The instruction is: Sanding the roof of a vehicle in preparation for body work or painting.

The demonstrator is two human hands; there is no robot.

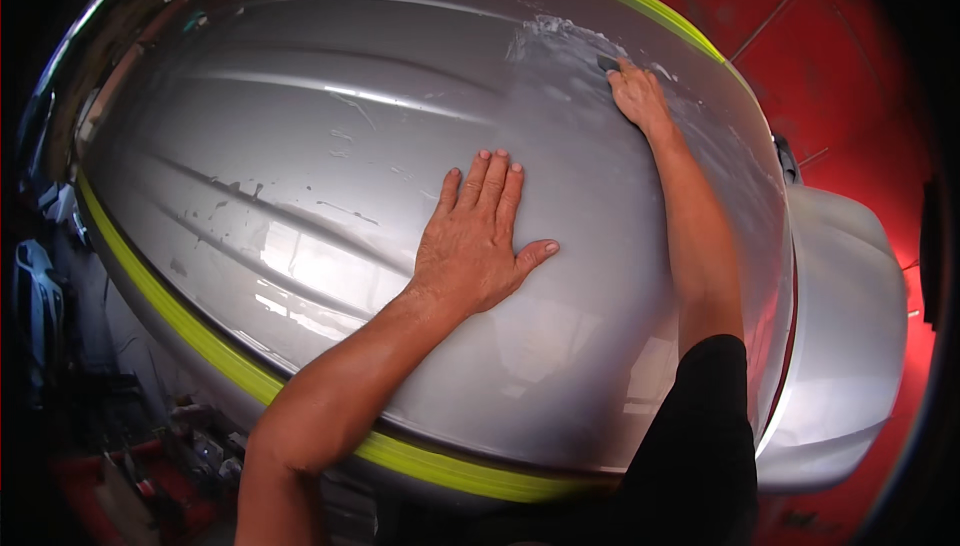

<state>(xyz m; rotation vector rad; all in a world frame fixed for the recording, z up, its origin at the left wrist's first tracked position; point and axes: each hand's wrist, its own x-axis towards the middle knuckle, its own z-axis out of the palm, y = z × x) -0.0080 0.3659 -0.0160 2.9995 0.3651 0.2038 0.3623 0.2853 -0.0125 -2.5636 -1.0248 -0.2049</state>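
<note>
A silver-grey car roof (480, 276) with long raised ribs spreads beneath both hands. My left hand (470, 236) lies flat on its middle, fingers stretched out and thumb apart, holding nothing. Toward the far right of the roof, my right hand (638, 94) presses down a small dark grey piece of sandpaper (607, 63); most of it is hidden under the fingers. A milky white residue (560, 36) smears the paint around that hand. The roof looks dull there, while its left part is glossy, with scattered wet drops.
Bright yellow-green tape (440, 464) edges the roof on the near side and along the far side (660, 11). A silver lower body panel (840, 336) juts out at the right above a red floor (800, 36). Assorted parts (190, 446) lie at the lower left.
</note>
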